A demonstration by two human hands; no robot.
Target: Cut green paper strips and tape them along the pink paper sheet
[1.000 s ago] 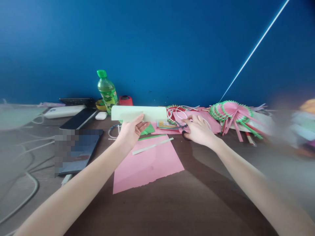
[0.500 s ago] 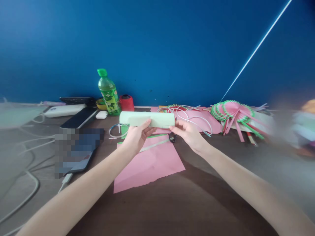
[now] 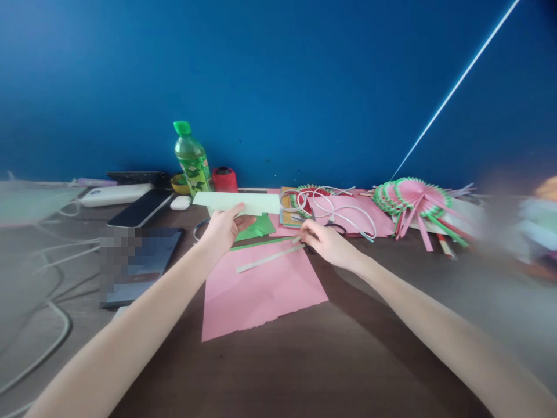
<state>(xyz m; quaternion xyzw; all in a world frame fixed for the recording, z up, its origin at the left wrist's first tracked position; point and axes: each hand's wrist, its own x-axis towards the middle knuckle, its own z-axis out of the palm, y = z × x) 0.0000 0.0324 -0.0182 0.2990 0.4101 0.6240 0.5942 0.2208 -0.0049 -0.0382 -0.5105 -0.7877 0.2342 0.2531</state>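
Observation:
My left hand [image 3: 226, 232] grips a folded sheet of pale green paper [image 3: 237, 200], thumb on top, holding it above the desk. My right hand [image 3: 324, 241] is low over the far right corner of a pink sheet of paper [image 3: 265, 290], its fingers pinched together. What is between those fingers is mostly hidden. Dark curved parts, perhaps scissor handles [image 3: 337, 228], show beside that hand. A narrow pale paper strip [image 3: 270, 258] lies across the pink sheet, one end close to the right fingers. Green paper [image 3: 256, 227] lies behind the pink sheet.
A green-capped bottle [image 3: 191, 159] and a red object [image 3: 225, 180] stand near the blue wall. Phones [image 3: 141, 208], a tablet [image 3: 152, 261] and cables [image 3: 61, 319] are at left. Looped white cord [image 3: 365, 217] and pleated pink-green paper fans [image 3: 413, 197] lie at right.
My right hand has let go of the pale green paper and moved down to the desk. My left hand has shifted left with the paper, which now looks flatter.

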